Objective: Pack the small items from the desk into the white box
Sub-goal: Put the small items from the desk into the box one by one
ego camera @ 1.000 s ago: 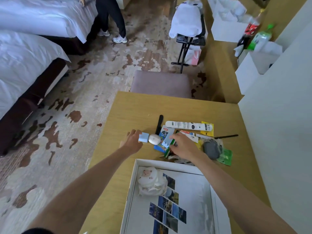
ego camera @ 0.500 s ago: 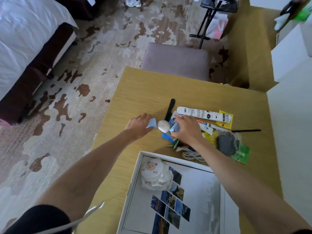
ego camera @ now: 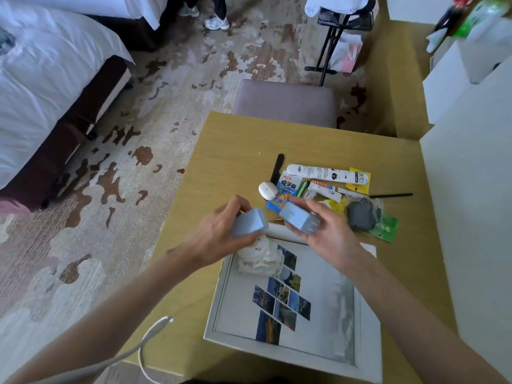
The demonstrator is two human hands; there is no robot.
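My left hand (ego camera: 219, 234) grips a light blue block (ego camera: 249, 222), and my right hand (ego camera: 329, 231) grips a second light blue block with prongs (ego camera: 300, 217). Both hover over the far rim of the white box (ego camera: 221, 297), which lies open on the wooden desk (ego camera: 235, 145) with printed photos inside. A white plush toy (ego camera: 261, 257) lies in the box's far left corner. Beyond my hands lie a white oval case (ego camera: 267, 190), a blue snack packet (ego camera: 285, 189), a white tube (ego camera: 327, 173), a black strip (ego camera: 278, 167) and a grey pouch (ego camera: 360, 216).
A padded stool (ego camera: 285, 102) stands against the desk's far edge. Beds (ego camera: 47, 87) are on the left across patterned carpet. A white wall (ego camera: 471, 217) borders the desk on the right. A person's shoes (ego camera: 216, 22) show at the top. A white cable (ego camera: 149, 336) hangs near my left arm.
Both hands have lifted a blue block each off the desk and drawn back toward the box. The white oval case stays on the desk.
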